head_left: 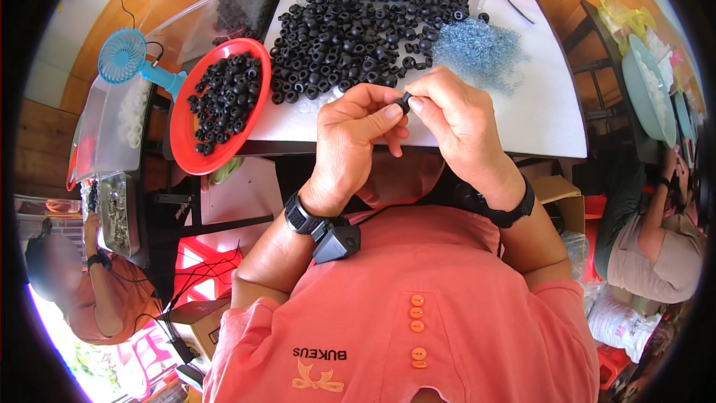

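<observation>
My left hand [356, 130] pinches a small black ring-shaped part [403, 102] between thumb and forefinger, just over the table's near edge. From the other side, my right hand [459, 116] has its thumb and forefinger closed at the same part; whether it also grips a smaller piece cannot be made out. Beyond my hands lies a big heap of similar black hollow parts [343, 37]. To its right spreads a pile of small bluish see-through pieces [477, 51]. A red bowl [186, 142] at the left holds more black parts.
The white tabletop [548, 116] runs along my front. A blue handheld fan [124, 56] stands beyond the red bowl. A translucent bin [115, 130] is at far left. One person [112, 283] sits at left, another [656, 246] at right beside a pale green basin [645, 89].
</observation>
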### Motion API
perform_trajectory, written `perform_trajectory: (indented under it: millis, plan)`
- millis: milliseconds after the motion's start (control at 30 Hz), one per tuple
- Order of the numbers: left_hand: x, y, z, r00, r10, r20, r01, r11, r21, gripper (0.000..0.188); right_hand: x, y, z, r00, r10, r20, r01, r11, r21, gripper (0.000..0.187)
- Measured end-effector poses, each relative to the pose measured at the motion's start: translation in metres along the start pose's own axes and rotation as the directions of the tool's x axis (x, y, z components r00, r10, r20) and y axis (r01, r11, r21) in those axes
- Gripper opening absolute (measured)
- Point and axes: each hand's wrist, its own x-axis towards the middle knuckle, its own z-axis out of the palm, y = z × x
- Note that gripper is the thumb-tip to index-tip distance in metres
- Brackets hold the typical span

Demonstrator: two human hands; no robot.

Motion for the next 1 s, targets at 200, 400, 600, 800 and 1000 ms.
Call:
perform_trajectory:
  millis: [200,400,600,800,1000]
  plan:
    - [0.0,-0.001,-0.001,1.0,0.0,0.012,0.0,1.0,0.007,0.014,0.004,-0.004,-0.003,0.993,-0.105,0.044,0.112,0.968,-0.223,0.016]
    - [-0.001,0.0,-0.001,0.999,-0.007,0.031,0.006,1.0,0.03,0.014,0.005,0.004,-0.011,0.994,-0.021,0.11,0.023,0.999,-0.024,0.01]
    - [0.0,-0.002,-0.004,0.999,0.008,0.047,-0.01,0.999,0.03,0.015,0.005,-0.001,-0.006,0.968,0.2,0.153,-0.231,0.946,0.228,0.008]
    - [0.0,0.0,-0.002,0.999,-0.006,0.042,0.006,1.0,0.009,0.015,-0.004,-0.002,0.006,0.986,0.163,-0.029,-0.156,0.973,0.167,0.008]
    - [0.0,0.0,-0.003,1.0,-0.011,0.026,0.012,1.0,-0.013,0.015,-0.002,-0.005,0.008,0.996,0.067,-0.065,-0.064,0.997,0.039,0.007]
